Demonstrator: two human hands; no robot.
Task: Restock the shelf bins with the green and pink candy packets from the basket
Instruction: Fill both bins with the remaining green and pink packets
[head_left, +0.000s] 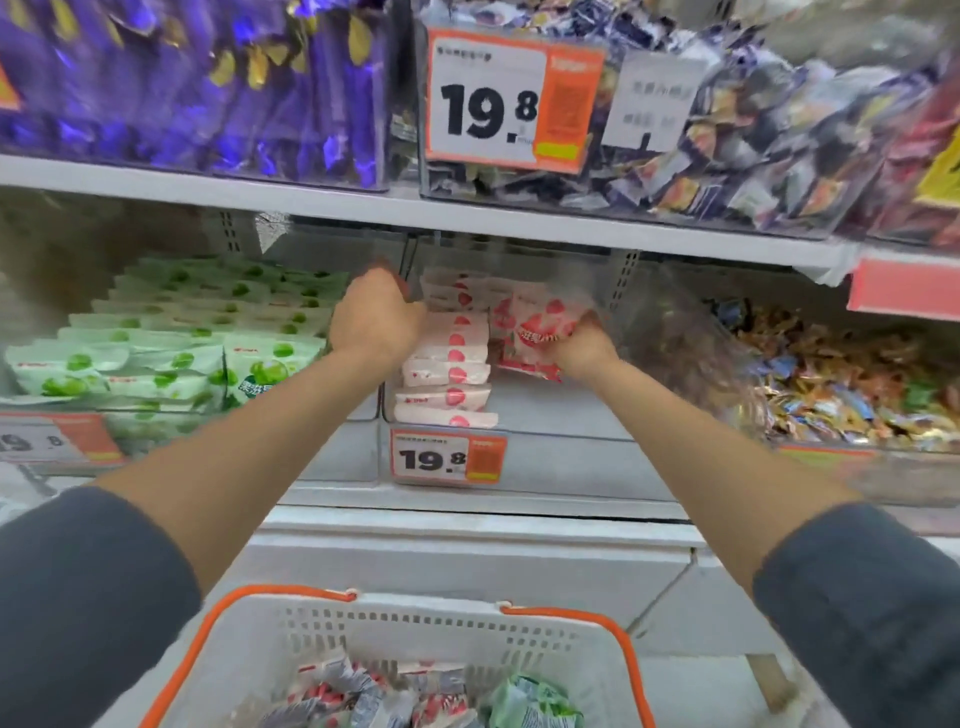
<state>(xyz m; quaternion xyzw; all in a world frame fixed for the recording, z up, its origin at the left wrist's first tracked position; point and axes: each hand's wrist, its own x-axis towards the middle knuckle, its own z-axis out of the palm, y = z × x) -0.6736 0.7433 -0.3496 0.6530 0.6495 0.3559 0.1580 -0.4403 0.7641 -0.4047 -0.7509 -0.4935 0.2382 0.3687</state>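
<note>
Pink candy packets (447, 358): stacked in rows in the clear middle bin (545, 415) on the lower shelf.
Right grip (582, 345): fingers curled round a handful of pink packets, inside that bin, right of the stack.
Left grip (376, 317): curled at the wall between bins; whether it holds anything cannot be told.
Green candy packets (166, 353): filling the left bin.
Basket (415, 618): below the arms, pink and green packets inside.

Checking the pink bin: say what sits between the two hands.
Head view: stacked pink candy packets lie between the left hand and the right hand, which grips a pink packet.
</note>
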